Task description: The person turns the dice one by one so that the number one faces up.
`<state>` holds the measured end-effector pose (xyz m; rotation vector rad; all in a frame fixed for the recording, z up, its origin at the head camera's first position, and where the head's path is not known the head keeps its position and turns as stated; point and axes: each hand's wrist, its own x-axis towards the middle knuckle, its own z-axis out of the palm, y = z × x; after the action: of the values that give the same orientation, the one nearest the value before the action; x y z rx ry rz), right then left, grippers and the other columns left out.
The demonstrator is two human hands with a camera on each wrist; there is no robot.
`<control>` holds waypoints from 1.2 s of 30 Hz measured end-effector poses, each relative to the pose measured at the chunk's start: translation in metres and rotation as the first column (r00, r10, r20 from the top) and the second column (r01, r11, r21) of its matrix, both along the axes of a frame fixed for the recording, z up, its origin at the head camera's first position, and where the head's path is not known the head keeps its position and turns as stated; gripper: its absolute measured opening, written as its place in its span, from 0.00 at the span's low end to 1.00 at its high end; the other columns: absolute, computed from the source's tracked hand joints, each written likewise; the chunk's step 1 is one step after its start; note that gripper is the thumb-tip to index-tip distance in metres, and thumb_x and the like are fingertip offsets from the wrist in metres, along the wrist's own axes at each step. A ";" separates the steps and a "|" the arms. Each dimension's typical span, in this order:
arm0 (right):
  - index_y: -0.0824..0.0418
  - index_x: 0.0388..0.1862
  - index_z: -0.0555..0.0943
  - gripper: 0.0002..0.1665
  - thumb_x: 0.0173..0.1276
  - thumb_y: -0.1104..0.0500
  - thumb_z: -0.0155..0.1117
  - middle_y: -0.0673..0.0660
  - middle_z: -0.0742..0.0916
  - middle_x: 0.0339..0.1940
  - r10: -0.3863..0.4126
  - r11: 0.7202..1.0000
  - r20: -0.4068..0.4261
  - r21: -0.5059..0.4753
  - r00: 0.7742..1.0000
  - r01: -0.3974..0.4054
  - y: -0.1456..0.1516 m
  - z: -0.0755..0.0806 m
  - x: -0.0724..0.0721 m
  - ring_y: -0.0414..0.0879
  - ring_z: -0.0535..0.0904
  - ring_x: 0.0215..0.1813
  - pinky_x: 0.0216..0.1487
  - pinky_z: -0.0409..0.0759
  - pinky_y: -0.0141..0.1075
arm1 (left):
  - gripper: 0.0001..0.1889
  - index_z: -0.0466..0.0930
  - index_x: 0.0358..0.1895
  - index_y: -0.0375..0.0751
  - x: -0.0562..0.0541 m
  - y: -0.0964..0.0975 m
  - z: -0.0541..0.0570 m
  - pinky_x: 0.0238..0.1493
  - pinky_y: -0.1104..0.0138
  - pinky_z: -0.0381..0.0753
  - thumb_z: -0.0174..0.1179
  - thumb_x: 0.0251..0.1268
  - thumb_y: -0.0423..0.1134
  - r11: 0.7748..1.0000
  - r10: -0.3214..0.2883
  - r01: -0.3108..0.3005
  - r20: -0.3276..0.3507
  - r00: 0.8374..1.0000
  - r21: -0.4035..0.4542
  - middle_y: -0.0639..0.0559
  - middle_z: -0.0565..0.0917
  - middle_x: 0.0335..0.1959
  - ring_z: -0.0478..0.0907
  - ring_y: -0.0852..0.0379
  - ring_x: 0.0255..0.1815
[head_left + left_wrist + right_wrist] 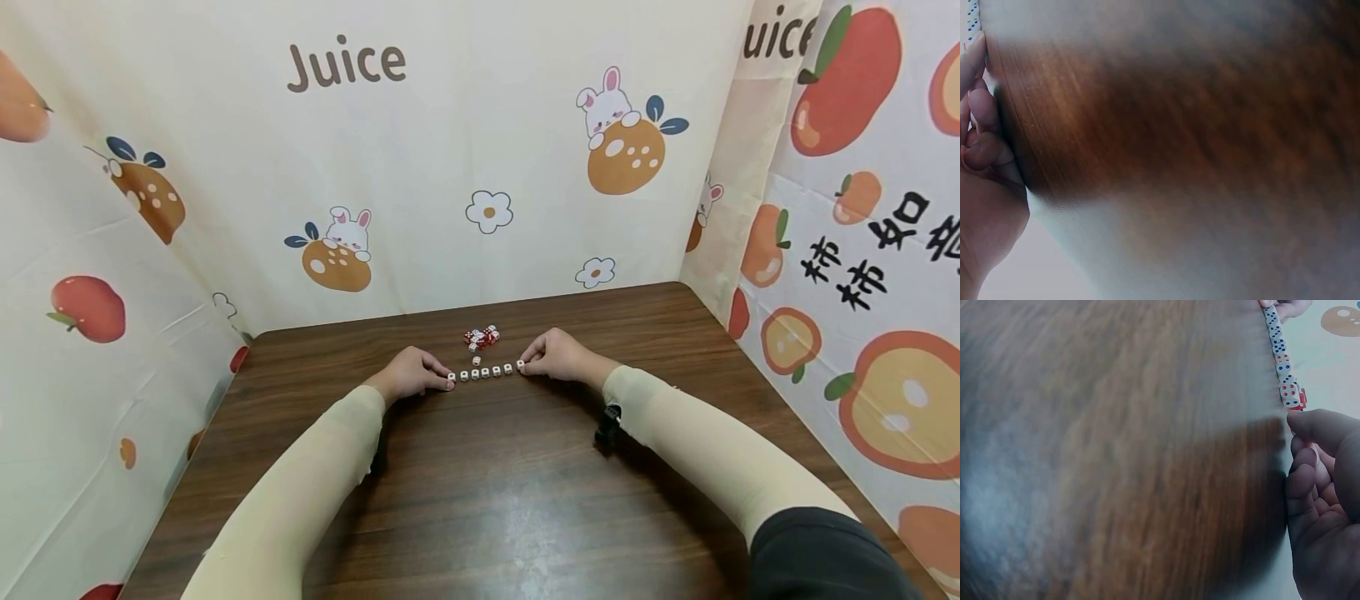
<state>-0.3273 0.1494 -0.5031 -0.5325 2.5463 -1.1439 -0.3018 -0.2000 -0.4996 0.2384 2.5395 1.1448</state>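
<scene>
A row of several small white dice [485, 372] runs across the wooden table, with narrow gaps between them. My left hand [411, 372] pinches the leftmost die [452, 377] between thumb and finger. At the other end, my right hand [558, 357] pinches the rightmost die [521, 365] at its fingertips. The right wrist view shows the dice row [1279, 347] lined up beyond the right thumb, with blue and red pips. In the left wrist view, part of the row [974, 19] shows past the left thumb; the left forefinger's contact is hidden there.
Behind the row lies a small heap of red and white dice [480, 337]. One single white die [476, 361] sits between heap and row. The brown table [495, 500] meets printed cloth walls [450, 150] at its back and sides.
</scene>
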 end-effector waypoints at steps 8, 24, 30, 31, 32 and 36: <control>0.58 0.41 0.98 0.05 0.72 0.59 0.80 0.45 0.92 0.26 0.026 0.999 -0.037 0.035 0.999 -0.025 -0.001 0.002 0.003 0.37 0.79 0.24 0.31 0.79 0.31 | 0.10 0.99 0.47 0.42 0.003 -0.001 0.003 0.31 0.67 0.80 0.84 0.68 0.42 1.000 -0.006 0.006 0.000 1.000 0.002 0.48 0.96 0.53 0.76 0.60 0.28; 0.57 0.39 0.98 0.04 0.71 0.58 0.81 0.45 0.92 0.27 0.050 0.996 -0.104 0.085 0.993 -0.041 -0.001 0.001 0.003 0.36 0.81 0.27 0.35 0.81 0.31 | 0.11 0.99 0.48 0.42 0.001 0.000 0.001 0.32 0.68 0.79 0.83 0.69 0.43 1.000 -0.002 0.002 0.000 1.000 -0.005 0.48 0.96 0.53 0.75 0.61 0.28; 0.57 0.39 0.98 0.04 0.71 0.58 0.81 0.46 0.93 0.27 0.050 0.995 -0.118 0.089 0.992 -0.039 -0.001 0.002 0.002 0.36 0.81 0.26 0.35 0.81 0.31 | 0.10 0.99 0.47 0.42 0.003 0.001 0.003 0.32 0.68 0.80 0.83 0.69 0.43 1.000 -0.006 0.006 -0.001 1.000 -0.006 0.47 0.96 0.54 0.77 0.60 0.30; 0.58 0.39 0.98 0.04 0.71 0.58 0.81 0.46 0.93 0.27 0.050 0.995 -0.120 0.088 0.992 -0.040 -0.001 0.001 0.002 0.36 0.81 0.26 0.35 0.81 0.31 | 0.10 0.99 0.47 0.42 0.003 0.001 0.004 0.32 0.67 0.81 0.83 0.69 0.42 1.000 -0.007 0.007 -0.002 1.000 -0.005 0.47 0.96 0.53 0.77 0.60 0.31; 0.58 0.39 0.98 0.04 0.71 0.59 0.81 0.46 0.93 0.28 0.051 0.995 -0.121 0.087 0.991 -0.041 -0.001 0.001 0.002 0.36 0.81 0.26 0.34 0.81 0.31 | 0.10 0.99 0.47 0.42 0.004 0.002 0.005 0.32 0.67 0.81 0.83 0.69 0.42 1.000 -0.006 0.006 0.000 1.000 -0.004 0.48 0.96 0.53 0.77 0.60 0.31; 0.58 0.40 0.98 0.04 0.71 0.58 0.81 0.46 0.93 0.28 0.060 0.995 -0.126 0.084 0.990 -0.049 0.000 0.000 0.002 0.36 0.81 0.27 0.35 0.82 0.31 | 0.10 0.99 0.47 0.41 0.006 0.003 0.007 0.33 0.67 0.81 0.83 0.69 0.42 1.000 -0.007 0.007 0.002 1.000 -0.003 0.48 0.96 0.52 0.77 0.59 0.33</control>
<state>-0.3256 0.1491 -0.5031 -0.6712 2.6560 -1.0131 -0.2962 -0.1971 -0.4921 0.2445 2.5364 1.1385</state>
